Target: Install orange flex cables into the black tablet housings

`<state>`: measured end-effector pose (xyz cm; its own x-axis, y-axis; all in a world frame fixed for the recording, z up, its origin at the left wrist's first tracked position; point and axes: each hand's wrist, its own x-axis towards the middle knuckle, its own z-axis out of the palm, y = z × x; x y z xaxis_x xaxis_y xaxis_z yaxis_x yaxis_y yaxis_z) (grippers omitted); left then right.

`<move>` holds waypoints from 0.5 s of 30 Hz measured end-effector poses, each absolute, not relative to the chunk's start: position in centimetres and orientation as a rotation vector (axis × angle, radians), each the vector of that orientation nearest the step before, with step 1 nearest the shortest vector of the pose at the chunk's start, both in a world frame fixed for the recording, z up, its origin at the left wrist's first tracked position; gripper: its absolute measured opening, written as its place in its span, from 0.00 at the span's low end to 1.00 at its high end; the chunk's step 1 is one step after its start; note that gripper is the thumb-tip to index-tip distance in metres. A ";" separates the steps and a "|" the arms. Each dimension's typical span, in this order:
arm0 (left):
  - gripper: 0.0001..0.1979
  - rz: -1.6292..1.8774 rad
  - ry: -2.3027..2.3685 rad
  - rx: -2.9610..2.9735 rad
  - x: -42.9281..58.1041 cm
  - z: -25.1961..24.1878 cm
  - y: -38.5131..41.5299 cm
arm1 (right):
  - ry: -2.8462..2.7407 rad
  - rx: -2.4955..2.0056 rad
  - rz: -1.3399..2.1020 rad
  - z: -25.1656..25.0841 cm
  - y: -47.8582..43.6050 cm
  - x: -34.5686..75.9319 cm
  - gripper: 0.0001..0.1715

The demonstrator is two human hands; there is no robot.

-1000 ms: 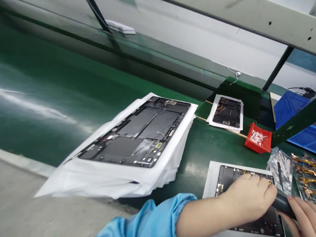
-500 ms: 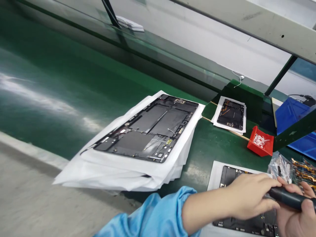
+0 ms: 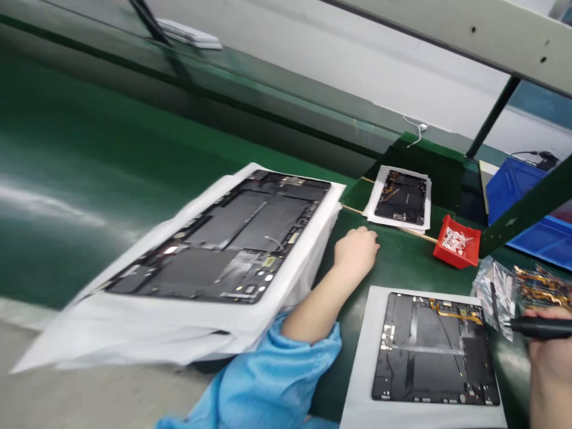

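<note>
One long bench of glossy green matting (image 3: pixel 58 113) runs slantwise through the head view, its smooth surface streaked by a pale glare, with a plain grey surface (image 3: pixel 89 396) below it at 8 o'clock. At 1 o'clock a cream metal beam (image 3: pixel 473 36) pierced with small round holes crosses in front of a white wall (image 3: pixel 313 65), and a thin white cable (image 3: pixel 413 128) lies against the wall's foot. At 9 o'clock a thick, soft stack of white foam sheets (image 3: pixel 134 328) carries a large black tablet housing (image 3: pixel 214 238), tilted and ribbed with shallow recesses. A smaller housing (image 3: pixel 400 196) sits on white sheets (image 3: pixel 373 217) near 1 o'clock. A third black housing (image 3: pixel 429 351), edged with a gold flex cable (image 3: pixel 456 308), lies flat on a white sheet (image 3: pixel 357 381) at 5 o'clock. The left hand (image 3: pixel 357 250), its arm in a crumpled blue sleeve (image 3: pixel 268 375), rests palm down on the green mat, fingers loosely curled and narrow, holding nothing, just beside the foam stack. At 3 o'clock, the right hand (image 3: pixel 549 351) closes narrowly around a black cylindrical electric screwdriver (image 3: pixel 540 328), partly cut off by the frame edge. Its tip sits just beside a clear plastic bag (image 3: pixel 494 295). Gold flex cables (image 3: pixel 538 286) lie behind it, a red plastic bin (image 3: pixel 456 243) of white scraps stands at 2 o'clock, and a blue plastic bin (image 3: pixel 509 185) stands beyond.
</note>
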<state>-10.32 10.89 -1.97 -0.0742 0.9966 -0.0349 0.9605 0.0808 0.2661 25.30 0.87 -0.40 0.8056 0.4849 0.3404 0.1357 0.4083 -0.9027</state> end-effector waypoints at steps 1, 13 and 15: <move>0.13 0.242 2.145 1.987 -10.3 -2.0 11.0 | -0.650 -1.141 0.292 -0.5 0.8 25.2 0.30; 0.16 0.190 2.145 1.944 -10.5 -1.9 12.5 | -0.878 -1.054 0.553 -2.4 -4.6 26.5 0.35; 0.14 0.229 2.152 1.945 -10.1 -1.9 12.4 | -0.902 -1.072 0.584 -2.1 -7.1 27.2 0.37</move>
